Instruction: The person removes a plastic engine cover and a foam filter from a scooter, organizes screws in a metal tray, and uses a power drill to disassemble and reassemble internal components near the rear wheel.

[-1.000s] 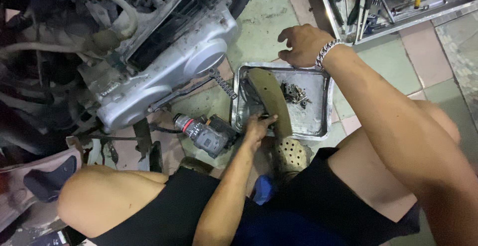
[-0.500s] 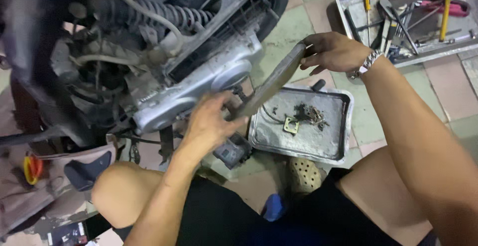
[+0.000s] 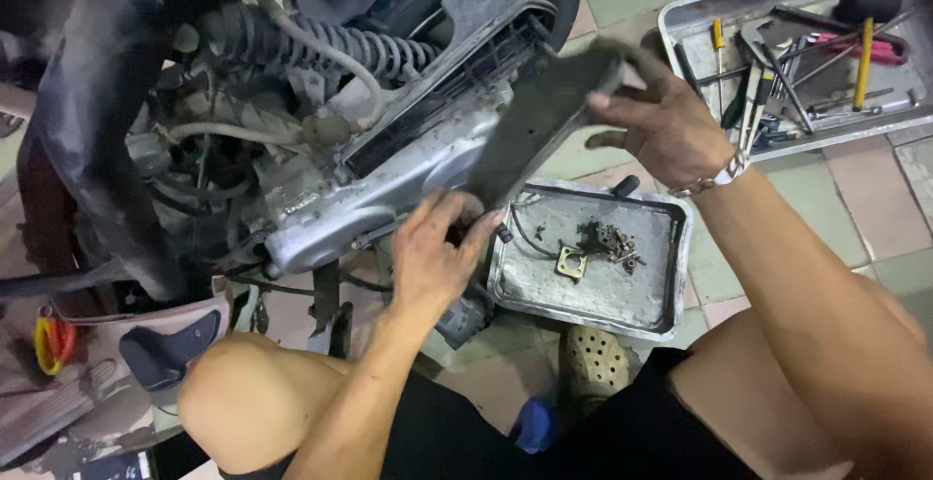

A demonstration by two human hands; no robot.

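Raised closer to the engine (image 3: 389, 179), a dark cover (image 3: 539, 120) is gripped by left hand (image 3: 432, 257) and right hand (image 3: 661, 125).

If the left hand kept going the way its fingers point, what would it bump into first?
The left hand points up and a bit right. Its fingers already touch the lower end of the dark flat cover. Just past that sits the silver engine case, though depth is hard to judge.

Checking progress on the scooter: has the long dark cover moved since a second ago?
Yes. The long dark cover was lying in the metal tray; now both hands hold it up against the engine case.
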